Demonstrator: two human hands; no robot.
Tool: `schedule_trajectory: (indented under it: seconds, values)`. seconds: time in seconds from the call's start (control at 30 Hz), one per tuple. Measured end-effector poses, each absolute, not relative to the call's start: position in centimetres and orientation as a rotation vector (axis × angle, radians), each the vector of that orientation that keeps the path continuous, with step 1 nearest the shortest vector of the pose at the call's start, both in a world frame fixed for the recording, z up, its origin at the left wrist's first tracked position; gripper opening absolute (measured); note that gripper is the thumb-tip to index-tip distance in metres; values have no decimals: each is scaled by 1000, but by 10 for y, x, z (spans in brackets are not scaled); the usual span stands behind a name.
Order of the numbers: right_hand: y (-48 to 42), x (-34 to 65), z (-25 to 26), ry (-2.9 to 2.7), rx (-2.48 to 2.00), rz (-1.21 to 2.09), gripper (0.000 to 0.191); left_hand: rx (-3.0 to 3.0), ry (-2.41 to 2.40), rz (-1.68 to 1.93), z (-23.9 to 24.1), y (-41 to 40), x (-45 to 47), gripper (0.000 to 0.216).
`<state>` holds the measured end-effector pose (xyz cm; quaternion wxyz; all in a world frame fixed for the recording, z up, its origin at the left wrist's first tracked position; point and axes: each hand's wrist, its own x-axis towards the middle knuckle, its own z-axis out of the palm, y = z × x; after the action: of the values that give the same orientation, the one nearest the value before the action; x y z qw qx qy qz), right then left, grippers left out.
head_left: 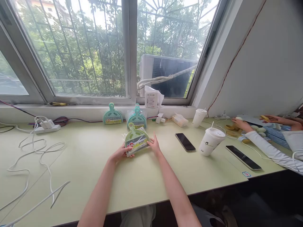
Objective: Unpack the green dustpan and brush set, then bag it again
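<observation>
A small green dustpan set in a clear plastic pack (pixel 136 140) lies on the pale green table (pixel 94 176) in front of me. My left hand (pixel 122 152) grips its near left corner, thumb on top. My right hand (pixel 154 145) rests against its right edge with fingers stretched out. Two more dustpan sets stand against the windowsill behind it: a teal dustpan set (pixel 112 115) on the left and a packed dustpan set (pixel 136 117) beside it.
White cables (pixel 40 157) and a power strip (pixel 47 126) lie at left. Two phones (pixel 185 142) (pixel 243 157), two lidded paper cups (pixel 210 141) (pixel 199 117) and a tissue pack (pixel 180 120) sit at right. Another person's hands (pixel 241 124) work at far right.
</observation>
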<state>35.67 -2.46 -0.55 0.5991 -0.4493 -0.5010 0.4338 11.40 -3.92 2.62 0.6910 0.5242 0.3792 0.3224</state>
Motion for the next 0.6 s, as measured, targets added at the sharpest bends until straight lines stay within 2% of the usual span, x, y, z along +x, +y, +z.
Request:
schedule_trajectory:
  seconds: [0.07,0.13,0.23,0.3,0.37,0.43,0.53,0.6]
  values:
    - [-22,359,-10,-1110,-1017,1196,50,1207,872,724,27,-39,114,79]
    - [-18,361,-14,-1045,-1012,1241,42,1203,904,867,28,-39,119,90]
    - [-12,365,-18,-878,-1068,1129,37,1217,905,1135,25,-38,131,107]
    - [-12,369,-17,-814,-1074,1048,36,1334,888,1186,19,-37,140,119]
    - [-14,372,-16,-823,-1044,992,36,1459,962,1231,11,-35,146,121]
    - [-18,371,-14,-900,-1023,963,36,1527,1180,1320,5,-33,145,101]
    - [-26,360,-13,-1053,-1018,921,32,1624,1504,1300,3,-30,133,45]
    - [-27,347,-15,-1128,-1024,877,30,1671,1601,1242,4,-27,118,29]
